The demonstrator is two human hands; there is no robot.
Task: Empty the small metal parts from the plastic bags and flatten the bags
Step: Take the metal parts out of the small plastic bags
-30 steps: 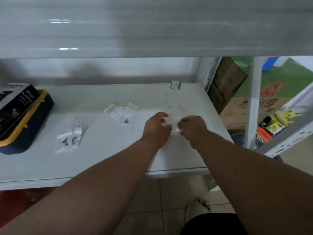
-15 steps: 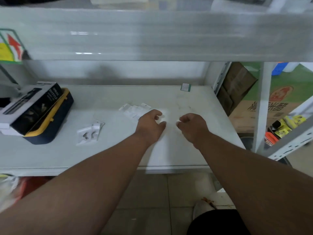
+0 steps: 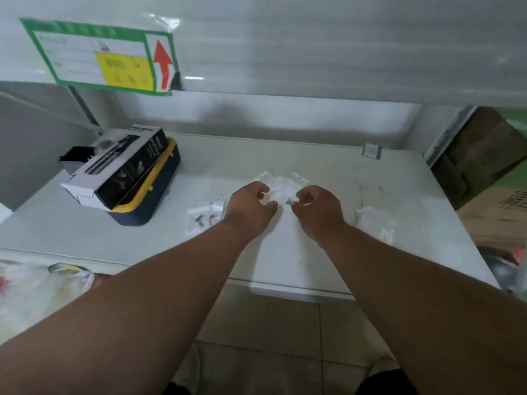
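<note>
Hands moved on to the next pile of bags

The flattened clear plastic bag (image 3: 373, 223) now lies let go near the shelf's right edge; left hand (image 3: 251, 210) and right hand (image 3: 318, 210), fingers curled narrow, are picking at the small white bags (image 3: 281, 185) mid-shelf. Grip unclear.

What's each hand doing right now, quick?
Left hand: fingers curled over the bags; grip cannot be told.
Right hand: fingers pinched shut, apparently on a small part.

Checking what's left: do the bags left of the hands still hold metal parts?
Yes, the small bags beside the left hand show dark metal parts inside.
</note>
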